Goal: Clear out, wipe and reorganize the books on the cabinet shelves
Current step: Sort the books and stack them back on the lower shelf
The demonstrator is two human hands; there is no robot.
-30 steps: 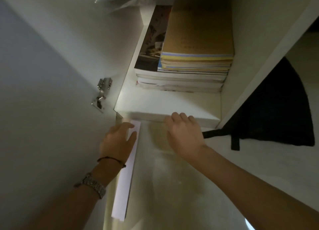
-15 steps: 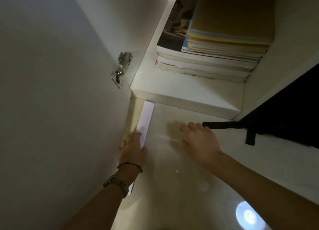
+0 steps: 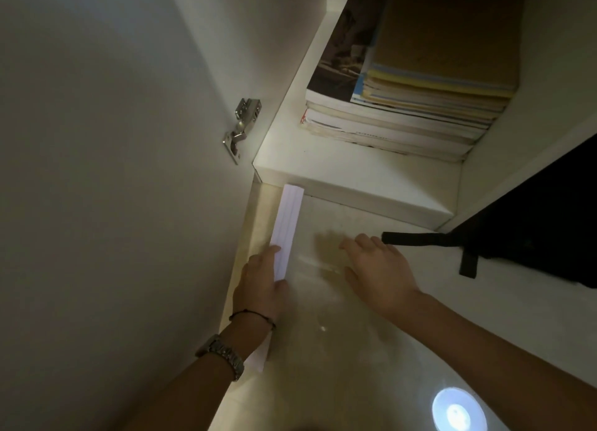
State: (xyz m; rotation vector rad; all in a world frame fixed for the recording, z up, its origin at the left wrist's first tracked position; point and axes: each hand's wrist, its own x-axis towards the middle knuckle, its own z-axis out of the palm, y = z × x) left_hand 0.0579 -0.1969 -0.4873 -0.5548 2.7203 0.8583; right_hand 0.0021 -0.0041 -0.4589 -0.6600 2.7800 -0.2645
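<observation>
Both hands low on the floor beside the open cabinet, the books waiting on the shelf.

The left hand (image 3: 261,288) lies flat, fingers straight, on a long white folded paper (image 3: 288,224) by the cabinet door (image 3: 113,172); the right hand (image 3: 376,269) hovers open, gripping nothing. The stack of books (image 3: 410,107) sits flat at the back of the bottom shelf (image 3: 339,169), untouched. Risk, as I judge it: the paper slides on the glossy floor (image 3: 339,350), or the uneven stack spills if dragged out one-handed.

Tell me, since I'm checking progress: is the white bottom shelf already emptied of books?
No, a stack of books lies flat on the white shelf.
</observation>
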